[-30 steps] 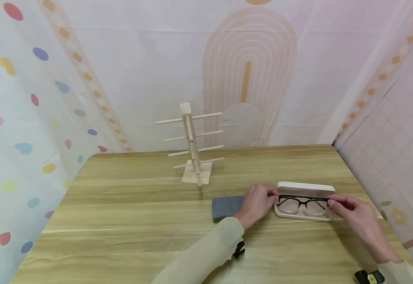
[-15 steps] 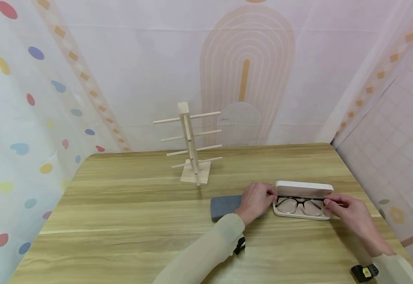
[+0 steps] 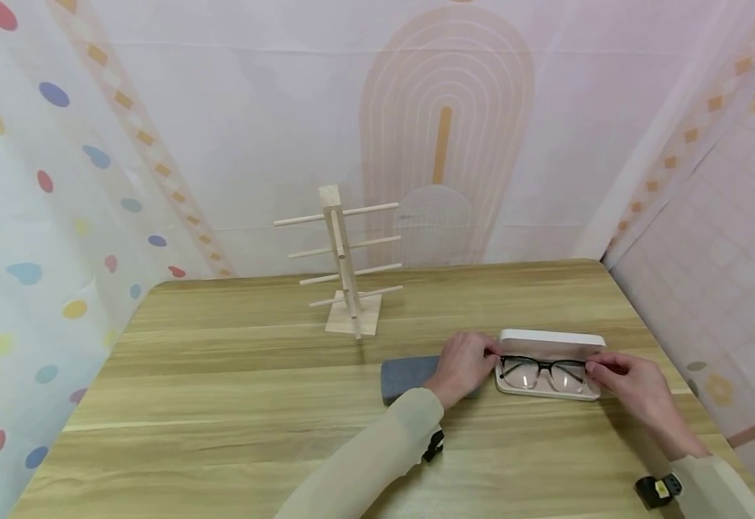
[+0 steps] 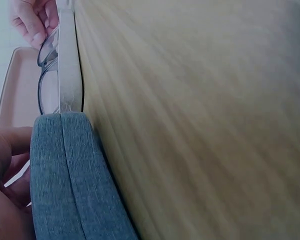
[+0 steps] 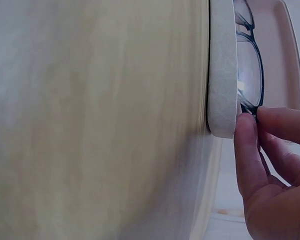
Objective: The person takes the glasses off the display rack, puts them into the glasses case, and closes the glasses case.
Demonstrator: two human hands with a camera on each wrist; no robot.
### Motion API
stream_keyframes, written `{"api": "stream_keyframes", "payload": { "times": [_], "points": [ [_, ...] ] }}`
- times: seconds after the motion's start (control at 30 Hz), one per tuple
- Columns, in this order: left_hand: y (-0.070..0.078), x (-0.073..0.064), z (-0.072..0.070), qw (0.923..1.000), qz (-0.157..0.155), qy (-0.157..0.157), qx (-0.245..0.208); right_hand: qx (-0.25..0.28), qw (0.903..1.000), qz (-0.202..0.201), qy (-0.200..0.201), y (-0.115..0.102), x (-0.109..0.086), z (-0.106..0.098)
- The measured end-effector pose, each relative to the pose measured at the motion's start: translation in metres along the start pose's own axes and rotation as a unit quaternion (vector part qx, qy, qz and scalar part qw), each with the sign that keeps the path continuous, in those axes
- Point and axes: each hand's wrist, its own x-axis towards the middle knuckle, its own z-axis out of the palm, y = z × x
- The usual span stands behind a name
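A pair of glasses [image 3: 545, 365] with a black brow line and clear lower rims lies across an open white glasses case [image 3: 552, 336]. My left hand [image 3: 463, 366] pinches the frame's left corner. At the right corner, my right hand [image 3: 633, 389] grips the frame between thumb and index finger, shown close up in the right wrist view at the hinge [image 5: 254, 109]. The case's lid stands raised behind the lenses; its inside is pale pink. Partly behind my left hand lies a grey-blue fabric glasses case [image 3: 405, 378], which covers part of that hand's work in the left wrist view.
A wooden display stand [image 3: 341, 252] with several thin pegs rises from a square base at the table's back middle. The wood-grain table [image 3: 222, 404] meets patterned curtains at the back and sides. The fabric case sits just left of the white case.
The head view has drifted slightly, so everything sits a little further left. Both hands keep hold of the glasses, which have shifted slightly left over the case.
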Motion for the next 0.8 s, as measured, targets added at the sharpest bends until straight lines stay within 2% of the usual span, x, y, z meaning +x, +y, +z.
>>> {"api": "stream_keyframes", "payload": {
  "times": [0.17, 0.3, 0.43, 0.57, 0.7, 0.8],
  "points": [
    [-0.002, 0.000, -0.003, 0.9999, 0.010, -0.009, -0.006, -0.012, 0.9999, 0.001, -0.005, 0.000, -0.001, -0.002],
    [-0.005, 0.000, -0.008, 0.9996, -0.003, -0.005, -0.027, 0.009, 0.9999, 0.006, 0.006, 0.002, -0.003, -0.005],
    [-0.007, 0.001, -0.013, 0.9980, -0.029, 0.024, -0.050, 0.081, 0.9961, 0.030, 0.018, 0.003, -0.004, -0.009],
    [-0.006, 0.005, -0.014, 0.9931, -0.047, 0.048, -0.097, 0.169, 0.9848, 0.033, 0.027, 0.001, -0.001, -0.011],
    [-0.001, 0.006, -0.013, 0.9853, -0.067, 0.027, -0.155, 0.201, 0.9794, 0.016, -0.009, -0.002, 0.003, -0.010],
    [0.005, 0.006, -0.012, 0.9828, -0.084, 0.001, -0.164, 0.196, 0.9792, 0.018, -0.048, -0.004, 0.005, -0.008]
  ]
}}
